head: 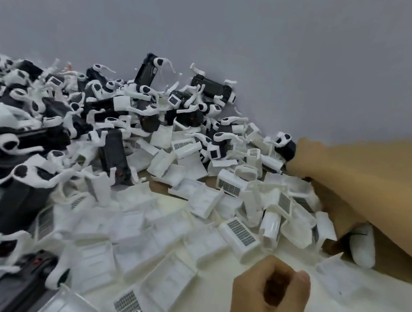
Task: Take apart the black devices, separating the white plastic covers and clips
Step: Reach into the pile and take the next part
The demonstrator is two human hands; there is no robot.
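A heap of black devices (114, 159) with white clips (47, 179) fills the left and the back, up against the grey wall. Loose white plastic covers (239, 234), several with barcode labels, lie spread over the middle and the front. My left hand (268, 301) hovers at the lower right, just in front of the covers. Its fingers are curled into a fist, with the thumb on the right. I see nothing held in it, only a dark hollow. One black device with a white clip (286, 145) lies by the cardboard edge at the right. My right hand is out of sight.
A tan cardboard flap (379, 184) comes in from the right edge and overhangs the covers. A white piece (362, 245) lies in the gap under it. The grey wall (242, 29) closes off the back. Brown cardboard (158, 187) shows under the pile.
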